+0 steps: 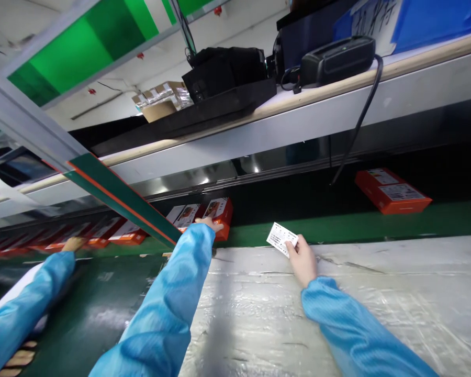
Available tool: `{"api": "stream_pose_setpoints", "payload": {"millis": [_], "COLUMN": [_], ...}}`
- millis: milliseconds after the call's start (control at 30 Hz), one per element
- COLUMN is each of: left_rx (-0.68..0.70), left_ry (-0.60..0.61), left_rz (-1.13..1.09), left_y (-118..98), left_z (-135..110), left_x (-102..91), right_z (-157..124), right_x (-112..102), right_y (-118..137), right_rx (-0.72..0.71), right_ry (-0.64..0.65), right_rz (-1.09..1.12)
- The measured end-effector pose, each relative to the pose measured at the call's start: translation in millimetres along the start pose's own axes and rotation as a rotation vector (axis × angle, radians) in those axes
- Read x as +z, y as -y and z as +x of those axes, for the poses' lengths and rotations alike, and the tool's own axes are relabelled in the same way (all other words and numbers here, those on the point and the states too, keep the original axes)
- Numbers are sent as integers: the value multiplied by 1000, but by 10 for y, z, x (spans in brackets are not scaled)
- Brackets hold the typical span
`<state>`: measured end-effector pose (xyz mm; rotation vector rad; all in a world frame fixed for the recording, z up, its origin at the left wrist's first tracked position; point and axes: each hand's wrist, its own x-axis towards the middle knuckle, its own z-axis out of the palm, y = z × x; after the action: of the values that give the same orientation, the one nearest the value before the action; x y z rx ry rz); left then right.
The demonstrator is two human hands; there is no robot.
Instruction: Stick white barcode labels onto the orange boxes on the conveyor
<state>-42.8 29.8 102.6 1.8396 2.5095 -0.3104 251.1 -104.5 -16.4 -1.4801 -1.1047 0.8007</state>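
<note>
My left hand reaches forward from its blue sleeve and grips the near edge of an orange box on the green conveyor belt. Only its fingers show past the cuff. My right hand is closed on a small white printed label, pinched at its lower corner and held just above the belt's near edge. A white-topped box lies directly left of the orange box.
A co-worker's blue-sleeved arm reaches to a row of orange boxes at the left. Another orange box lies on the belt far right. A plastic-covered worktop is in front. The shelf overhead carries black devices and a hanging cable.
</note>
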Motion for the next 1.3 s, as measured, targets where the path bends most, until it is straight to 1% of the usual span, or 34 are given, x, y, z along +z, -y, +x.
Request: {"api": "stream_pose_setpoints", "payload": {"millis": [133, 300, 400, 533, 633, 700, 767, 833, 900, 933, 1000, 1100, 1200, 1300], "left_rx": [-37, -31, -64, -67, -65, -77, -63, 33, 195, 281, 439, 616, 707, 758], "left_ry": [-5, -28, -55, -32, -36, -73, -167, -310, -421, -451, -487, -577, -605, -595], "left_rz": [-8, 1, -1, -20, -28, -26, -5, 36, 60, 51, -20, -201, -365, -433], "left_y": [-112, -243, -323, -421, -510, -604, -728, -868, -1004, -1067, -1176, -1298, -1377, -1427], "left_z": [-44, -96, -120, -157, -223, -313, -447, -612, -775, -844, -939, -964, -916, -891], "left_x": [161, 395, 469, 415, 326, 285, 270, 272, 284, 294, 331, 466, 674, 851], "right_z": [-2, -11, -11, -10, 3, 29, 74, 134, 199, 231, 287, 346, 390, 460], "right_x": [1, 6, 9, 4, -7, -27, -64, -118, -183, -217, -284, -391, -507, -574], "right_y": [-41, -94, -107, -115, -112, -106, -99, -95, -93, -92, -90, -87, -71, -6], "right_rx": [7, 12, 23, -24, -35, -36, -30, -15, -1, 4, 10, 13, 11, -2], "right_ry": [-21, -38, -41, -30, -69, -118, -176, -232, -281, -303, -344, -401, -440, -423], "right_rz": [48, 79, 93, 123, 157, 175, 195, 219, 239, 246, 249, 234, 199, 132]}}
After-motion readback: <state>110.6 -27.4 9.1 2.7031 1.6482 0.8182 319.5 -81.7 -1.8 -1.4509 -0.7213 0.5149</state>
